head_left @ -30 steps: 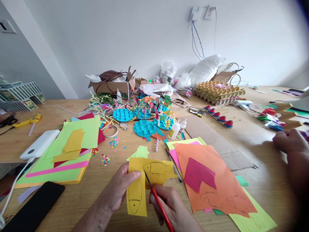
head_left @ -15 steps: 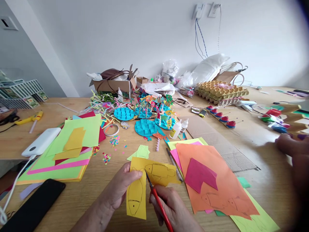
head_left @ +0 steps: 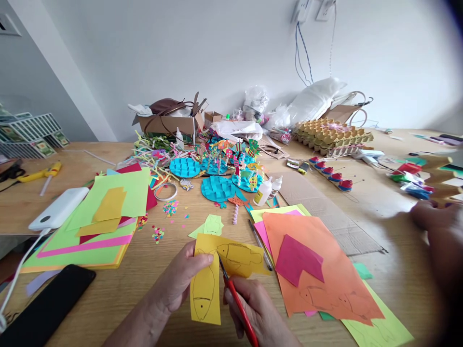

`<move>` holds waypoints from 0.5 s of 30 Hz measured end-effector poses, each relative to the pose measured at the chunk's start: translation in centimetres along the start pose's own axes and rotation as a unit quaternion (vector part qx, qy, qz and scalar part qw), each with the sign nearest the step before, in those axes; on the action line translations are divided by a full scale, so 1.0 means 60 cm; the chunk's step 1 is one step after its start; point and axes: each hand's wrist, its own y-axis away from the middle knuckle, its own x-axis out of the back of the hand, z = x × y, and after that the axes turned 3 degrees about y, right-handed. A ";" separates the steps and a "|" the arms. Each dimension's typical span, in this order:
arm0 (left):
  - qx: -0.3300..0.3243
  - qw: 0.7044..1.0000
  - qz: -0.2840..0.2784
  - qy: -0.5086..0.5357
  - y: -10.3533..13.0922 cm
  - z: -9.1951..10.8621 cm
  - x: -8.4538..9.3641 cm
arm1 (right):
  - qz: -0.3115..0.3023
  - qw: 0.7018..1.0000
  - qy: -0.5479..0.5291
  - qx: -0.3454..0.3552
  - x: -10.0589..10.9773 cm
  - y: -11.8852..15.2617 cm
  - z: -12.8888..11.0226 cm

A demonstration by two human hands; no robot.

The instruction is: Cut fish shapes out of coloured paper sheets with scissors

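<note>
Between thumb and fingers, my left hand (head_left: 183,274) pinches a yellow paper sheet (head_left: 205,289) with fish outlines drawn on it. One fish stands upright below my thumb; another lies sideways on the part to the right. My right hand (head_left: 255,303) is closed round red-handled scissors (head_left: 239,303). Their dark blades point up and left into the slit between the two parts of the paper. A pale green paper piece (head_left: 212,225) with a drawn outline lies just beyond the sheet. To the right, an orange sheet (head_left: 318,250) with drawn fish carries a magenta scrap (head_left: 300,260).
Stacked coloured paper (head_left: 108,202), a white power bank (head_left: 60,207) and a black phone (head_left: 50,306) lie left. Blue paper discs (head_left: 217,189) and glue bottles (head_left: 263,193) stand farther back. At right, another person's hand (head_left: 434,221) is near an egg-carton piece (head_left: 443,178).
The view has shifted slightly. My hands, the yellow paper and the scissors keep nearly the same positions relative to each other.
</note>
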 end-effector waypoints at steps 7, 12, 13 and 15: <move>-0.018 0.999 0.031 -0.029 -0.001 -0.002 -0.005 | -0.012 0.998 -0.049 -0.028 -0.004 0.002 0.002; -0.018 0.998 0.036 -0.046 0.001 -0.006 -0.003 | -0.013 0.997 -0.066 -0.026 -0.006 0.002 0.001; -0.017 0.998 0.034 -0.047 0.001 -0.007 -0.003 | -0.011 0.998 -0.064 -0.026 -0.006 0.002 0.000; -0.017 0.998 0.030 -0.047 0.001 -0.008 -0.003 | -0.010 0.998 -0.060 -0.026 -0.005 0.002 0.000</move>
